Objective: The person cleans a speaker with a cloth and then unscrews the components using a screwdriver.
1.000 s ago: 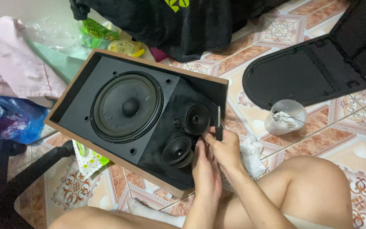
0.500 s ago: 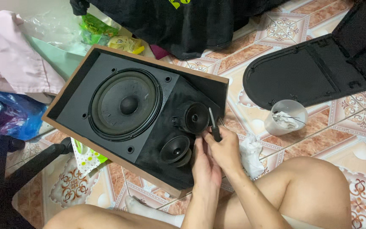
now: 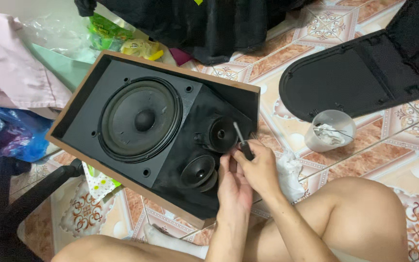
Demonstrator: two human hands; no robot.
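A wooden speaker cabinet (image 3: 122,126) was laid face-up on the tiled floor (image 3: 287,131). A screwdriver (image 3: 242,141) was gripped in the closed right hand (image 3: 260,167), its tip set at the rim of the upper small driver (image 3: 221,134). The left hand (image 3: 233,187) was held curled just beside the lower small driver (image 3: 199,172), nothing seen pinched in it. The fastening work at the driver was judged to be under way; steady tip alignment was judged necessary.

Left hand (image 3: 233,187) and right hand (image 3: 260,170): bare, without gloves, rings or watch. Forearms unsleeved. Legs bare at lower frame.
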